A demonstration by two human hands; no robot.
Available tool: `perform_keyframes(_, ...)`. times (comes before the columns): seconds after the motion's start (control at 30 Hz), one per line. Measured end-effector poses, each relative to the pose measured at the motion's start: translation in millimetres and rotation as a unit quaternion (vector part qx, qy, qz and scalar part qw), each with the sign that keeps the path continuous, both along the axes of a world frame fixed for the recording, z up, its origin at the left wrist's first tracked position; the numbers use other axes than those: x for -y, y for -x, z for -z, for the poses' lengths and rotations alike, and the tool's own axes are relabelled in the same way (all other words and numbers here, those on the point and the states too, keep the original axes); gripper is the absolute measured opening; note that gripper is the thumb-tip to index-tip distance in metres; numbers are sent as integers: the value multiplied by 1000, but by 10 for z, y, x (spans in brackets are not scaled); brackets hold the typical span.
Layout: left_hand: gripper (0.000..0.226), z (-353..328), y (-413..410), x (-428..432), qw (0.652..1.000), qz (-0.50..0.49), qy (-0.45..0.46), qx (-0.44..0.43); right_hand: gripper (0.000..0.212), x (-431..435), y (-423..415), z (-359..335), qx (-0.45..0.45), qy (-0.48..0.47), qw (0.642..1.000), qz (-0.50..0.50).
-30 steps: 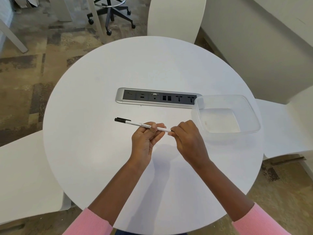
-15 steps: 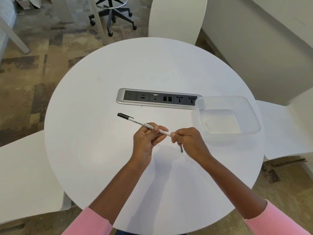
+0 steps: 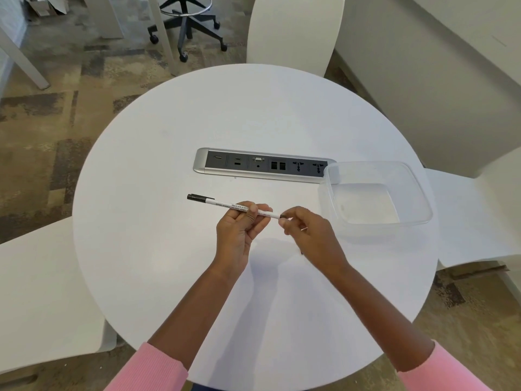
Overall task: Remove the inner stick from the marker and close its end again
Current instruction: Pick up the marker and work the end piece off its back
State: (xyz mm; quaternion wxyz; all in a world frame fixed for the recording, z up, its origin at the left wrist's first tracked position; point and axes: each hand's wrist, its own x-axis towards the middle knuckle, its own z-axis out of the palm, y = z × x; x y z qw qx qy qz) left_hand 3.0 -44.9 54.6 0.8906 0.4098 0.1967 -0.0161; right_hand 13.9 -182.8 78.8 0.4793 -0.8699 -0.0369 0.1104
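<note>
A thin white marker with a black cap at its left tip lies almost level above the round white table. My left hand grips the barrel near its middle, thumb on top. My right hand is at the barrel's right end, where its fingertips pinch a small black end piece against the opening. A short dark tip pokes out under my right hand. The rest of it is hidden, so I cannot tell whether it is the inner stick.
A clear plastic container sits right of my hands with nothing visible inside. A silver socket strip is set into the table behind the marker. White chairs stand around the table.
My right hand came away from the marker's end with a dark stick hanging below it, then returned to the end with a small black piece. The left hand kept hold of the marker.
</note>
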Motion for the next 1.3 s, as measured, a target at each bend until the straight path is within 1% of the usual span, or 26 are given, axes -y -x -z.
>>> perform_keyframes(0.03, 13, -8, -3, -6, 1000, -2, 6, -3, 7, -4, 45, 25, 65, 33, 997, -2)
perform_keyframes(0.1, 13, -26, 2, -7, 1000, -1, 15, -9, 11, 0, 111, 75, 188, 117, 975, -22)
perform_keyframes(0.13, 13, -34, 9, -3, 1000, 1, 17, -10, 11, 3, 128, 87, 237, 151, 959, -32)
perform_keyframes(0.2, 14, -45, 29, 11, 1000, 8, 20, -12, 10, 18, 140, 87, 304, 199, 931, -44)
perform_keyframes(0.3, 14, -52, 58, 29, 999, 20, 23, -14, 21, 61, 120, 73, 351, 221, 907, -66)
perform_keyframes(0.37, 13, -52, 70, 39, 999, 27, 19, -13, 25, 90, 106, 56, 357, 229, 902, -79)
perform_keyframes(0.4, 13, -52, 74, 43, 999, 29, 17, -14, 24, 98, 107, 48, 348, 229, 906, -81)
perform_keyframes(0.47, 12, -52, 72, 49, 999, 32, 11, -14, 19, 96, 116, 35, 304, 200, 928, -75)
perform_keyframes(0.57, 11, -57, 66, 51, 999, 38, -2, -3, 20, 79, 115, 19, 204, 111, 971, -59)
perform_keyframes(0.63, 12, -64, 64, 46, 999, 45, -12, 6, 21, 74, 106, 1, 124, 46, 990, -37)
perform_keyframes(0.73, 15, -71, 63, 39, 998, 50, -24, 13, 38, 78, 80, -46, 7, -46, 999, 2)
perform_keyframes(0.8, 16, -74, 58, 36, 998, 54, -32, 16, 42, 78, 59, -86, -71, -102, 992, 23)
perform_keyframes(0.83, 16, -75, 56, 33, 998, 56, -35, 18, 40, 85, 41, -98, -119, -134, 983, 32)
perform_keyframes(0.87, 16, -76, 54, 30, 997, 59, -39, 21, 37, 98, 17, -105, -180, -172, 968, 41)
perform_keyframes(0.93, 17, -74, 54, 24, 997, 61, -43, 25, 32, 135, -23, -136, -318, -255, 912, 46)
perform_keyframes(0.97, 17, -73, 54, 22, 997, 61, -44, 26, 31, 157, -32, -148, -361, -278, 889, 40)
perform_keyframes(1.0, 17, -75, 52, 23, 997, 59, -43, 27, 31, 177, -41, -148, -373, -281, 884, 31)
perform_keyframes(1.03, 16, -78, 49, 25, 997, 54, -40, 26, 32, 183, -50, -143, -357, -269, 894, 24)
perform_keyframes(1.07, 15, -82, 45, 28, 998, 45, -34, 24, 34, 177, -46, -136, -313, -246, 917, 20)
perform_keyframes(1.13, 13, -90, 35, 32, 999, 26, -19, 16, 34, 138, 0, -115, -165, -157, 973, 22)
perform_keyframes(1.17, 12, -94, 30, 32, 1000, 19, -13, 12, 29, 117, 34, -96, -70, -102, 992, 23)
perform_keyframes(1.2, 11, -97, 26, 31, 1000, 14, -9, 10, 21, 98, 72, -73, 29, -44, 998, 18)
perform_keyframes(1.23, 11, -101, 26, 31, 1000, 12, -6, 9, 11, 88, 107, -54, 119, 13, 993, 7)
perform_keyframes(1.27, 11, -106, 29, 33, 1000, 10, -4, 9, 5, 83, 137, -36, 195, 68, 978, -9)
perform_keyframes(1.3, 11, -111, 33, 36, 1000, 9, -1, 10, 7, 77, 161, -11, 251, 118, 960, -25)
